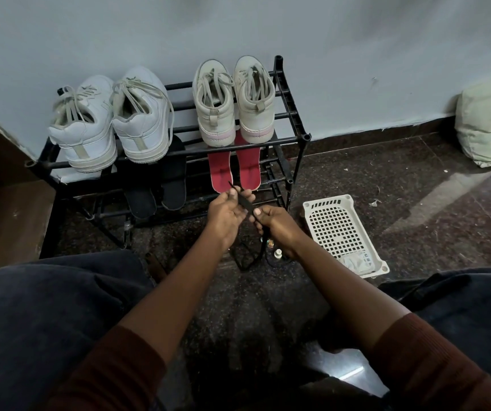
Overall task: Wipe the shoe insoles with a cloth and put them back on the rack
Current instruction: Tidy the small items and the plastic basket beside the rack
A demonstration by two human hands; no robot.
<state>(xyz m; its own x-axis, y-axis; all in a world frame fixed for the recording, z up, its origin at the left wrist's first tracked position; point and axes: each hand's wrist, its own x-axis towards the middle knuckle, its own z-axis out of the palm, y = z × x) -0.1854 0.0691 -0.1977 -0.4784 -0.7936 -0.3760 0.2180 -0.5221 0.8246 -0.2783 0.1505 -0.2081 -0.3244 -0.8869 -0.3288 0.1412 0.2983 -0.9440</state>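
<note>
View from a seated person's head, looking down over the knees at a dark stone floor [401,185].

A black metal rack [293,137] stands against the wall at 12 o'clock. On its top shelf are a pair of white sneakers [96,134] toward 11 o'clock and a pair of beige sneakers [214,114] at 12.

On the shelf below, two red insoles [220,173] lie side by side under the beige pair, heels pointing toward the person. Two black insoles [174,188] lie under the white pair.

Just in front of the rack, near the middle of the view, both hands hold a narrow black strip [245,205], which may be a lace or a strap. The left hand [226,216] has its fingers curled round the upper end. The right hand [274,225] pinches the strip lower down between thumb and fingers, and the rest trails to the floor.

A white perforated basket [342,232] sits on the floor at 3 o'clock. No wiping cloth can be made out.

The insoles look thin, light and bendy, so they would likely flop if lifted by one tip. The near heel end looks like the easiest place to take hold, with fingers flat underneath while wiping.
</note>
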